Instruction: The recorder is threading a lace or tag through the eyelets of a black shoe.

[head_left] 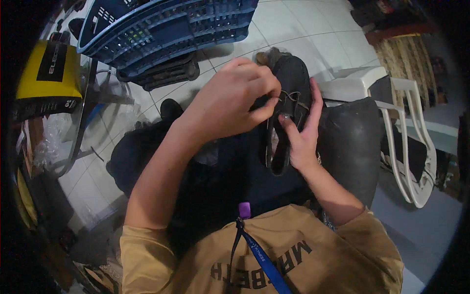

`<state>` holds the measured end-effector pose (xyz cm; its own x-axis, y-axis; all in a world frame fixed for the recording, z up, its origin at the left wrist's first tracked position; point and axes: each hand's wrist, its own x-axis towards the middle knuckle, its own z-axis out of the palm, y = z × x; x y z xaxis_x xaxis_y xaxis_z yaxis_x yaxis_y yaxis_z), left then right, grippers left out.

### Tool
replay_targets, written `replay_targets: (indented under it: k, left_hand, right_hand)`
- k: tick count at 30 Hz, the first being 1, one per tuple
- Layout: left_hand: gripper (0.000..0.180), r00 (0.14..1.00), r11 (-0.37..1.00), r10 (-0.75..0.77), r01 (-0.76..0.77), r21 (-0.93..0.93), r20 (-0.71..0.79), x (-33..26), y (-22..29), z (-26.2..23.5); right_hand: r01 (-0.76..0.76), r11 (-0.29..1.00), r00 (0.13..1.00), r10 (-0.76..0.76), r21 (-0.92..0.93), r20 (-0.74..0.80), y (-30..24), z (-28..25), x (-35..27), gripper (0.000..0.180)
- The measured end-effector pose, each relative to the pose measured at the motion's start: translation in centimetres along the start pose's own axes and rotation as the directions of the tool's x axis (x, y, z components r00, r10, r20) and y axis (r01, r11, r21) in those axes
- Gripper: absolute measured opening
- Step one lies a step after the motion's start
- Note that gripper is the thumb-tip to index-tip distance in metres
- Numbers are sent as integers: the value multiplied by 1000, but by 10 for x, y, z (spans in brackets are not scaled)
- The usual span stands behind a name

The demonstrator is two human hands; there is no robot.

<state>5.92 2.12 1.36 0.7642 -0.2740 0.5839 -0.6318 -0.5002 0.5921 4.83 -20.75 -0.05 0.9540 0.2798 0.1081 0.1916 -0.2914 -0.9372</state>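
Fingers (264,90) of left hand (230,105) pinched shut on thin brown lace (290,96) at throat of dark shoe (289,98), thumb and forefinger pressed together over eyelets. Fingers (289,125) of right hand (301,132) wrapped round same shoe from right side, thumb across open mouth, remaining fingers behind upper, clasping it firmly. Shoe held up over lap, toe pointing away, heel opening nearest body, sole hidden. Lace ends crossed between both hands, loose and untied as far as visible.

Below shoe, dark trousers (235,181) across lap; mustard-coloured shirt (293,255) at lower edge, with blue lanyard (259,259) and small purple clip (244,209) hanging from neck.

Beyond hands, white tiled floor (303,34). Blue plastic crate (166,24) tilted at upper left, sitting on darker crate (161,71) just beneath. Yellow and black box (49,73) at far left, beside clear plastic wrap (49,142). White plastic chair (406,137) at right, near dark rounded bag (350,142) just beside right hand. Second dark shoe (170,109) on floor behind left forearm, partly hidden. Patterned curtain (404,59) at upper right, well apart from hands.
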Motion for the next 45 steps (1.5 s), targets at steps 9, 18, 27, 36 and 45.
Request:
replay_targets:
  k: [9, 18, 27, 36, 45]
  left_hand:
    - [24, 728, 708, -571, 670, -222, 379, 7, 28, -17]
    - [25, 768, 724, -500, 624, -293, 402, 0, 12, -18]
    - [22, 751, 758, -452, 608, -235, 481, -6, -2, -44]
    - [28, 799, 590, -284, 581, -560, 530, -6, -17, -77]
    - [22, 935, 377, -222, 344, -860, 277, 5, 3, -61]
  right_hand:
    - [48, 997, 997, -45, 54, -59, 4, 7, 0, 100]
    - [73, 997, 997, -73, -23, -21, 3, 5, 3, 96]
    - [62, 998, 998, -63, -32, -18, 3, 0, 5, 99]
    - [489, 802, 870, -417, -343, 263, -12, -44, 48, 75]
    - [512, 804, 850, -421, -303, 318, -22, -7, 53, 35]
